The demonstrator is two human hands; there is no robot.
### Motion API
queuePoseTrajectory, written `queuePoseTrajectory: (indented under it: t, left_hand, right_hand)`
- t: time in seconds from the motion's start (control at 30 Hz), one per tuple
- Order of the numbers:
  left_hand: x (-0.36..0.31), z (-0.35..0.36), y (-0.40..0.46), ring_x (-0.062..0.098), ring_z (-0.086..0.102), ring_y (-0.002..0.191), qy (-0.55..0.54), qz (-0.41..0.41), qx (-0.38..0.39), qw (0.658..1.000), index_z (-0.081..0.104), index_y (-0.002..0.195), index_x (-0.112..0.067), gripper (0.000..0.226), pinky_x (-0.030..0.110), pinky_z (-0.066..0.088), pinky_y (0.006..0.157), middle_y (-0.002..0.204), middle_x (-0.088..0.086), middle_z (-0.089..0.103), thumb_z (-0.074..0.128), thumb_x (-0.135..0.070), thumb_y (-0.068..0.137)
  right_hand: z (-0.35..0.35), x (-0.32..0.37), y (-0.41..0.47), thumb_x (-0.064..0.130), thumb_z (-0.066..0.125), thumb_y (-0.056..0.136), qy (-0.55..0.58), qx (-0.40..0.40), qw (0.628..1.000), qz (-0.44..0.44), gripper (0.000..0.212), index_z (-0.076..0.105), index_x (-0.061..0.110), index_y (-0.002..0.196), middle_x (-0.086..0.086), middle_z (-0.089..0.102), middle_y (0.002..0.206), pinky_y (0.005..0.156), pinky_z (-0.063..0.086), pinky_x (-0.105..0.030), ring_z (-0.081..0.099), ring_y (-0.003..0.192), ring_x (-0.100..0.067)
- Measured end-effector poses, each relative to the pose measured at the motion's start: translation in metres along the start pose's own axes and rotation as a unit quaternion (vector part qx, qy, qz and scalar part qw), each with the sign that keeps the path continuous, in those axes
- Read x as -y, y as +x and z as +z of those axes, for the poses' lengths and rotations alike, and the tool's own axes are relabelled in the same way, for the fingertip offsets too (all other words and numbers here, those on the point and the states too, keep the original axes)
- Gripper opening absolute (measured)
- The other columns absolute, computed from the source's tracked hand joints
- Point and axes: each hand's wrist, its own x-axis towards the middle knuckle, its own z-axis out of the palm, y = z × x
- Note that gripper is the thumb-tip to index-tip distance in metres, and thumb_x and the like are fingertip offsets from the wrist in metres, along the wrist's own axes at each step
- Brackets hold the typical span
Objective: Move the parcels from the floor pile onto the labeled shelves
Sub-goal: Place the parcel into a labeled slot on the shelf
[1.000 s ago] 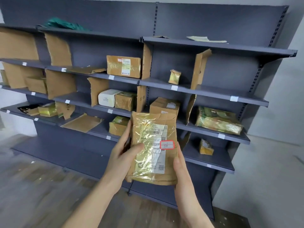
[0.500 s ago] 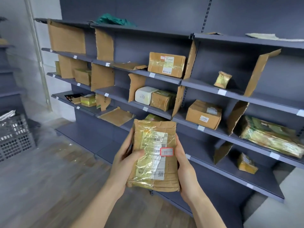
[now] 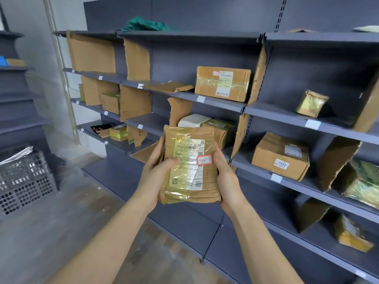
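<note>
Both hands, left hand (image 3: pixel 158 173) and right hand (image 3: pixel 226 177), clamp the parcel (image 3: pixel 189 167) before shelves (image 3: pixel 221 102) crowded with boxes (image 3: pixel 223 84) and cardboard dividers (image 3: pixel 134 102).

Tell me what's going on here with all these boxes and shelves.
A person is standing in front of dark shelving and holding one taped brown parcel upright in both hands, the left hand on its left edge and the right hand on its right. A small red-bordered sticker on the parcel faces the camera. The parcel is not yet on a shelf. Other boxes, like the one marked 0448, already sit in bays split by cardboard dividers. A grey crate stands on the floor at left.
</note>
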Motion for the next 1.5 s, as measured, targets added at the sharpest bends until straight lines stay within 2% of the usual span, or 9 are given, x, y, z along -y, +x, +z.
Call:
queuePoseTrajectory:
  t: [0.13, 0.3, 0.43, 0.6, 0.8, 1.07, 1.23, 1.33, 1.5]
  left_hand:
    - [0.0, -0.003, 0.04, 0.011, 0.065, 0.115, -0.009, 0.006, -0.015, 1.0, 0.043, 0.144, -0.047, 0.073, 0.038, 0.053, 0.093, 0.13, -0.016, 0.064, 0.06, -0.003, 0.089]
    - [0.005, -0.017, 0.082, 0.01, 0.065, 0.115, -0.011, 0.003, -0.031, 0.999, 0.043, 0.144, -0.047, 0.073, 0.036, 0.054, 0.091, 0.131, -0.016, 0.064, 0.06, -0.003, 0.089]
    - [0.012, -0.039, 0.112, 0.009, 0.064, 0.116, -0.018, 0.0, -0.04, 0.999, 0.043, 0.143, -0.049, 0.072, 0.037, 0.053, 0.094, 0.131, -0.018, 0.063, 0.061, -0.003, 0.089]
    - [0.019, -0.071, 0.154, 0.01, 0.066, 0.114, -0.026, -0.007, -0.038, 0.999, 0.044, 0.143, -0.049, 0.071, 0.038, 0.053, 0.093, 0.128, -0.018, 0.065, 0.06, -0.003, 0.091]
    - [0.018, -0.114, 0.208, 0.011, 0.067, 0.112, -0.034, -0.019, -0.016, 0.999, 0.048, 0.139, -0.051, 0.07, 0.037, 0.054, 0.09, 0.125, -0.018, 0.067, 0.061, -0.004, 0.09]
    - [0.0, -0.184, 0.258, 0.006, 0.068, 0.107, -0.032, -0.014, -0.005, 0.999, 0.05, 0.13, -0.057, 0.069, 0.033, 0.053, 0.086, 0.119, -0.024, 0.068, 0.059, -0.001, 0.09]
    - [0.002, -0.241, 0.276, 0.011, 0.068, 0.11, -0.039, -0.021, -0.037, 0.998, 0.048, 0.14, -0.05, 0.072, 0.036, 0.053, 0.087, 0.124, -0.017, 0.068, 0.058, 0.001, 0.09]
    - [0.006, -0.272, 0.285, 0.012, 0.069, 0.108, -0.054, -0.026, -0.065, 0.996, 0.052, 0.138, -0.046, 0.07, 0.035, 0.053, 0.084, 0.122, -0.015, 0.07, 0.056, 0.005, 0.089]
    - [0.012, -0.307, 0.311, 0.017, 0.067, 0.114, -0.059, -0.031, -0.086, 0.994, 0.053, 0.137, -0.045, 0.069, 0.041, 0.05, 0.095, 0.126, -0.012, 0.068, 0.056, 0.004, 0.088]
  right_hand:
    - [-0.002, -0.004, 0.046, 0.041, 0.038, 0.108, -0.001, 0.012, 1.0, 0.0, 0.039, 0.043, 0.053, 0.145, 0.017, 0.063, 0.139, 0.115, 0.043, -0.05, 0.061, 0.128, -0.013]
    - [0.007, -0.016, 0.093, 0.043, 0.039, 0.107, -0.005, 0.019, 1.0, 0.012, 0.032, 0.055, 0.066, 0.124, 0.017, 0.06, 0.142, 0.117, 0.039, -0.051, 0.057, 0.134, -0.015]
    - [0.022, -0.029, 0.126, 0.043, 0.04, 0.107, -0.001, 0.018, 1.0, 0.026, 0.031, 0.052, 0.064, 0.127, 0.018, 0.064, 0.137, 0.115, 0.042, -0.049, 0.06, 0.129, -0.013]
    - [0.045, -0.049, 0.166, 0.042, 0.039, 0.108, -0.013, 0.019, 0.999, 0.023, 0.043, 0.041, 0.05, 0.149, 0.014, 0.062, 0.141, 0.116, 0.041, -0.05, 0.059, 0.131, -0.015]
    - [0.08, -0.064, 0.213, 0.042, 0.037, 0.108, -0.027, 0.007, 1.0, 0.01, 0.045, 0.036, 0.048, 0.153, 0.015, 0.059, 0.144, 0.117, 0.04, -0.048, 0.058, 0.132, -0.013]
    - [0.147, -0.084, 0.267, 0.04, 0.042, 0.107, -0.035, -0.021, 0.999, 0.004, 0.045, 0.038, 0.048, 0.151, 0.023, 0.064, 0.135, 0.113, 0.044, -0.042, 0.063, 0.124, -0.005]
    - [0.195, -0.119, 0.303, 0.042, 0.044, 0.106, -0.046, 0.008, 0.999, 0.024, 0.045, 0.042, 0.044, 0.151, 0.019, 0.062, 0.139, 0.113, 0.044, -0.04, 0.061, 0.126, -0.005]
    - [0.221, -0.143, 0.323, 0.043, 0.047, 0.104, -0.037, 0.028, 0.998, 0.047, 0.046, 0.043, 0.046, 0.149, 0.013, 0.063, 0.14, 0.114, 0.043, -0.046, 0.061, 0.128, -0.012]
    - [0.248, -0.171, 0.363, 0.055, 0.056, 0.093, -0.036, 0.035, 0.996, 0.079, 0.055, 0.046, 0.048, 0.147, 0.013, 0.064, 0.138, 0.114, 0.043, -0.048, 0.061, 0.128, -0.013]
